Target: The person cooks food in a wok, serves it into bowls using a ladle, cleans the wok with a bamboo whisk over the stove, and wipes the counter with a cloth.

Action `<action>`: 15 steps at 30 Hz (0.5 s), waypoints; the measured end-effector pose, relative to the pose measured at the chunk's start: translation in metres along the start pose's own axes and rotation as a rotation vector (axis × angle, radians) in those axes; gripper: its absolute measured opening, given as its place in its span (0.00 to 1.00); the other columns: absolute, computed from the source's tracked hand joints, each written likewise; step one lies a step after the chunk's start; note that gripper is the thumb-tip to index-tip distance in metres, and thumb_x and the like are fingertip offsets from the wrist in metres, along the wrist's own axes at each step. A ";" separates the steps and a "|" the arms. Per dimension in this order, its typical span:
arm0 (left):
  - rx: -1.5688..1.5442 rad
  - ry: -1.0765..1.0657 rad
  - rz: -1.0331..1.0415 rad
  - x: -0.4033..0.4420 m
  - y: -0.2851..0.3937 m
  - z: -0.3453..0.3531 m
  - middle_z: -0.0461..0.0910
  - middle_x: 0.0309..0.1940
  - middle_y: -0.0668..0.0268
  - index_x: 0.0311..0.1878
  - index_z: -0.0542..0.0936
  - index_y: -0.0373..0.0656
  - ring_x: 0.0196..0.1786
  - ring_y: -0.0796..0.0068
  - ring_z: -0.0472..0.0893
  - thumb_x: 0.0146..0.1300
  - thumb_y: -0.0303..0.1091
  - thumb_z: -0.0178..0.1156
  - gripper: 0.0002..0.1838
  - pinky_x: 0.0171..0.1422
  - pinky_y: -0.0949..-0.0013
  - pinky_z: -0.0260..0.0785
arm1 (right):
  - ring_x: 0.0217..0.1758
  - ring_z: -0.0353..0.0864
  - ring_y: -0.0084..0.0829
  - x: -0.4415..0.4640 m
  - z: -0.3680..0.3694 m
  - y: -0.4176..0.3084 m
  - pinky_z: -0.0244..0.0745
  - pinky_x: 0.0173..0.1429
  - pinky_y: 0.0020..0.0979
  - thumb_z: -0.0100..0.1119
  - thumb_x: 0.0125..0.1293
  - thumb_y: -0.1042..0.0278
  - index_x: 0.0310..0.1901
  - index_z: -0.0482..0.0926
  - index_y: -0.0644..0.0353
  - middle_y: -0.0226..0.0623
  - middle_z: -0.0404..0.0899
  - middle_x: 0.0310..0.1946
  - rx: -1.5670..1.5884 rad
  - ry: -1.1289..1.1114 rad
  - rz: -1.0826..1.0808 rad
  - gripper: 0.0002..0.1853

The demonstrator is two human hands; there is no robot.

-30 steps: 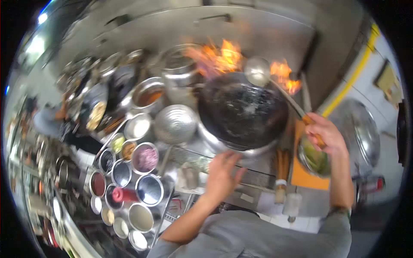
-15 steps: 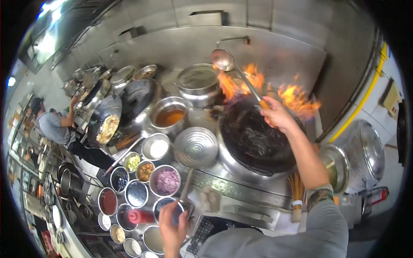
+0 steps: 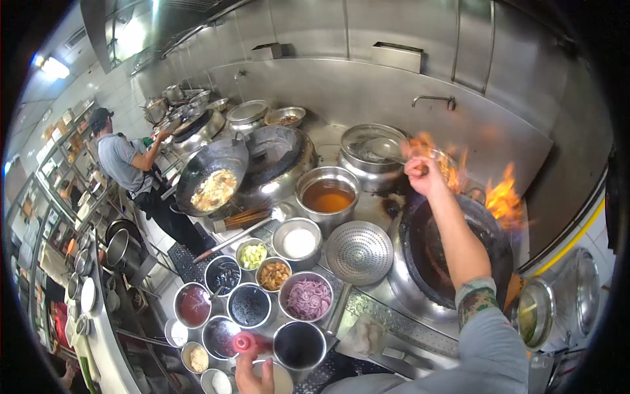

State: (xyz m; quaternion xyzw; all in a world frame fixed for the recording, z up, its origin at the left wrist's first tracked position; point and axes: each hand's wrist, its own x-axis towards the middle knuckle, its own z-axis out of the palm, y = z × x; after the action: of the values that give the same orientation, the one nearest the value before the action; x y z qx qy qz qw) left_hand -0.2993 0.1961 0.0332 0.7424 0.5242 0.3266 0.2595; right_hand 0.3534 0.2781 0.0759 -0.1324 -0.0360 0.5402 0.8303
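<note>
My right hand (image 3: pixel 423 176) is closed on the handle of a ladle (image 3: pixel 384 150), whose bowl is at the steel pot (image 3: pixel 373 166) behind the burners. The forearm crosses above a large dark wok (image 3: pixel 417 230), partly hiding it; flames (image 3: pixel 504 200) rise behind its rim. At the bottom edge my left hand (image 3: pixel 252 379) shows thumb and forefinger apart, holding nothing visible. Just above it lies a red squeeze bottle (image 3: pixel 256 343), beside a pot of dark liquid (image 3: pixel 300 345). A pale pot (image 3: pixel 282 379) is partly behind the hand.
A perforated strainer (image 3: pixel 359 253) rests left of the wok. Bowls of sliced onion (image 3: pixel 307 297), sauces and powders stand at front left. Farther left are a pot of amber liquid (image 3: pixel 328 195) and a tilted wok with food (image 3: pixel 214 190). A co-worker (image 3: pixel 125 157) stands at far left.
The view has turned left. My right hand has swung the ladle from raised above the wok to the steel pot behind. My left hand is lower, near the squeeze bottle.
</note>
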 end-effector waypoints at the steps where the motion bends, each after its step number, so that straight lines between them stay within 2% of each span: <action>1: -0.010 -0.011 0.046 0.003 -0.002 0.003 0.83 0.44 0.55 0.56 0.81 0.37 0.46 0.60 0.84 0.59 0.25 0.69 0.20 0.51 0.60 0.75 | 0.27 0.76 0.22 -0.015 0.012 -0.002 0.62 0.26 0.23 0.58 0.61 0.82 0.33 0.69 0.58 0.28 0.71 0.26 0.034 -0.038 0.019 0.08; 3: -0.030 -0.020 0.135 0.011 -0.003 0.010 0.83 0.44 0.55 0.55 0.81 0.37 0.46 0.59 0.84 0.58 0.25 0.70 0.20 0.51 0.60 0.75 | 0.30 0.76 0.21 -0.045 0.029 -0.004 0.63 0.27 0.22 0.59 0.62 0.81 0.34 0.70 0.60 0.28 0.71 0.28 0.043 -0.161 -0.020 0.07; 5: -0.036 -0.073 0.109 0.017 0.014 0.013 0.84 0.46 0.53 0.55 0.81 0.37 0.48 0.55 0.84 0.59 0.28 0.72 0.20 0.54 0.59 0.76 | 0.33 0.76 0.21 -0.073 0.039 -0.012 0.64 0.27 0.22 0.60 0.62 0.81 0.36 0.70 0.62 0.29 0.71 0.30 0.004 -0.171 -0.109 0.07; 7: -0.036 -0.107 0.167 0.023 0.015 0.026 0.84 0.47 0.53 0.55 0.81 0.37 0.51 0.49 0.83 0.59 0.31 0.73 0.21 0.56 0.55 0.75 | 0.36 0.78 0.23 -0.118 0.049 -0.017 0.66 0.27 0.22 0.61 0.65 0.82 0.45 0.71 0.68 0.34 0.72 0.36 0.029 -0.228 -0.100 0.10; 9: -0.058 -0.112 0.255 0.028 0.031 0.037 0.84 0.47 0.52 0.54 0.82 0.37 0.50 0.51 0.84 0.59 0.31 0.73 0.20 0.55 0.57 0.76 | 0.36 0.78 0.23 -0.152 0.044 -0.034 0.65 0.27 0.22 0.61 0.67 0.80 0.50 0.68 0.69 0.37 0.71 0.40 0.087 -0.188 -0.117 0.14; 11: -0.075 -0.141 0.315 0.027 0.048 0.049 0.84 0.47 0.52 0.54 0.83 0.37 0.50 0.52 0.85 0.60 0.32 0.72 0.20 0.55 0.57 0.77 | 0.35 0.78 0.23 -0.196 0.049 -0.041 0.65 0.27 0.22 0.60 0.68 0.79 0.51 0.65 0.70 0.38 0.69 0.42 0.198 -0.156 -0.104 0.16; 15: -0.101 -0.236 0.401 0.014 0.083 0.077 0.84 0.48 0.52 0.56 0.83 0.37 0.51 0.51 0.84 0.63 0.37 0.71 0.21 0.55 0.58 0.77 | 0.36 0.78 0.21 -0.289 0.052 -0.046 0.64 0.23 0.22 0.58 0.71 0.76 0.61 0.59 0.79 0.40 0.69 0.44 0.182 -0.064 -0.120 0.25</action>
State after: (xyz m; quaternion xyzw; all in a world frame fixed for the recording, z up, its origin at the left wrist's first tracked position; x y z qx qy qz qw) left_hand -0.1873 0.1802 0.0460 0.8508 0.3150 0.3083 0.2859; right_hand 0.2642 0.0082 0.1625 -0.0367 -0.0210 0.4946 0.8681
